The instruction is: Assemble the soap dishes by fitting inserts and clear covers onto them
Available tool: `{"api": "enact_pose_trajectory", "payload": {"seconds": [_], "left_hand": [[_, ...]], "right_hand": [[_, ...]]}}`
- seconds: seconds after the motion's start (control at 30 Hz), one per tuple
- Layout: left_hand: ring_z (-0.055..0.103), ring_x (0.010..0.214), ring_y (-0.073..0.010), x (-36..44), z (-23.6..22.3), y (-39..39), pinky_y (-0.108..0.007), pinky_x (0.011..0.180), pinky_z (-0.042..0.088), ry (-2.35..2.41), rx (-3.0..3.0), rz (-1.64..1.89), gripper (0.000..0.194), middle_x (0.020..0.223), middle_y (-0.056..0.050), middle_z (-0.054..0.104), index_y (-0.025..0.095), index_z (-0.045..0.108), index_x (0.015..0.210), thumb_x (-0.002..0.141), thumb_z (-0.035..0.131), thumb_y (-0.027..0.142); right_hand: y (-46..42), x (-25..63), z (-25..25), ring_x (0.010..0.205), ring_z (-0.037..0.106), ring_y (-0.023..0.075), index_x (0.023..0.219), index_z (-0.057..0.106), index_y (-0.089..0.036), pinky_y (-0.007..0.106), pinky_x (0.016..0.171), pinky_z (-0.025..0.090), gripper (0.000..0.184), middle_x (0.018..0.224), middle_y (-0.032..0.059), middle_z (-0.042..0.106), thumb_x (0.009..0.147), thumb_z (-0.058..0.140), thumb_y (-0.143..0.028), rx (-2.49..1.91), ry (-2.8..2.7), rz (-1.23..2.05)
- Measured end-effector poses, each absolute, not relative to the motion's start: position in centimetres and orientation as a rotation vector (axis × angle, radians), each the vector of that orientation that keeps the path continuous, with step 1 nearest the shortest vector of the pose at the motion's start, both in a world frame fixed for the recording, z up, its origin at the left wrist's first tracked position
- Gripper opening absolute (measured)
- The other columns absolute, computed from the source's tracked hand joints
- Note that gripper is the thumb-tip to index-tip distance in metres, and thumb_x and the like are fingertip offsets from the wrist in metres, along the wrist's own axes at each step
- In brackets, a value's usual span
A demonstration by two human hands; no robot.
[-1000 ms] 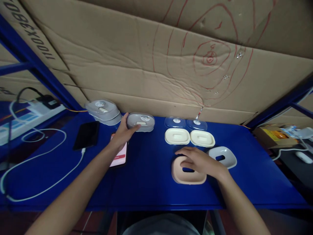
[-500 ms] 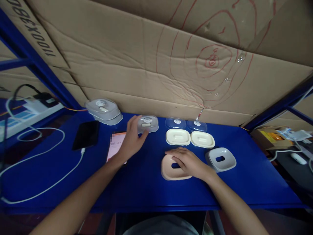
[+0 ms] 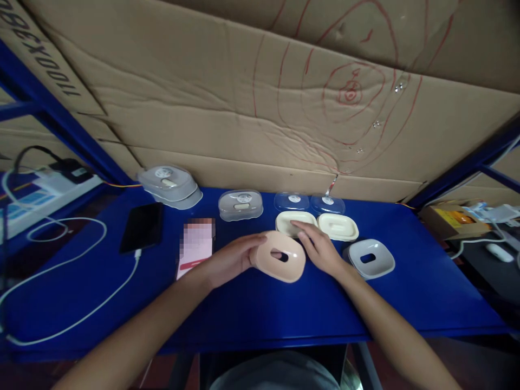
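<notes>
A peach soap-dish tray (image 3: 280,257) with an oval slot is tilted up off the blue table (image 3: 252,303), held between both hands. My left hand (image 3: 231,259) grips its left edge with curled fingers. My right hand (image 3: 319,246) holds its right side, fingers reaching over a cream tray (image 3: 290,219). A second cream tray (image 3: 338,227) lies beside that one. A grey slotted tray (image 3: 370,258) rests to the right. Two clear lids (image 3: 309,202) lie behind the cream trays, and a clear-lidded grey box (image 3: 240,204) sits left of them.
A stack of lidded grey boxes (image 3: 168,186) stands at the back left. A dark phone (image 3: 142,226) on a white cable (image 3: 73,319) and a lit phone (image 3: 195,246) lie left of my hands. Cardboard (image 3: 260,97) walls the back. A power strip (image 3: 44,187) sits far left.
My left hand left the clear-lidded grey box and came to the peach tray. Both hands lifted and tilted the tray, shifting it slightly toward the back.
</notes>
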State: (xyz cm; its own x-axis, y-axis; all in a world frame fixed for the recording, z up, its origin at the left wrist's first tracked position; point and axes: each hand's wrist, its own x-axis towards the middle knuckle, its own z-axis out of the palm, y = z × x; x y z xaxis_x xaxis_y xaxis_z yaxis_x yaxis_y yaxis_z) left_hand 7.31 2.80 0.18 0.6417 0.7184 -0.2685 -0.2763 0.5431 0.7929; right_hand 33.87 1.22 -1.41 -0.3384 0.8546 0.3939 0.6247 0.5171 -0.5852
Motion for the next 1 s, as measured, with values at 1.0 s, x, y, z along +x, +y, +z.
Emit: {"api": "enact_pose_trajectory", "payload": {"seconds": [1.0], "left_hand": [[0.074, 0.118, -0.0324, 6.3, -0.6, 4.2, -0.042, 0.092, 0.063, 0.736, 0.631, 0.761, 0.04, 0.127, -0.016, 0.077, 0.016, 0.071, 0.133, 0.102, 0.06, 0.039]], "right_hand": [[-1.4, 32.1, -0.3, 0.117, 0.065, 0.0291, 0.141, 0.06, -0.028, 0.049, 0.103, 0.05, 0.035, 0.126, 0.0107, 0.072, 0.11, 0.044, -0.028, -1.231, -1.855, 0.071]]}}
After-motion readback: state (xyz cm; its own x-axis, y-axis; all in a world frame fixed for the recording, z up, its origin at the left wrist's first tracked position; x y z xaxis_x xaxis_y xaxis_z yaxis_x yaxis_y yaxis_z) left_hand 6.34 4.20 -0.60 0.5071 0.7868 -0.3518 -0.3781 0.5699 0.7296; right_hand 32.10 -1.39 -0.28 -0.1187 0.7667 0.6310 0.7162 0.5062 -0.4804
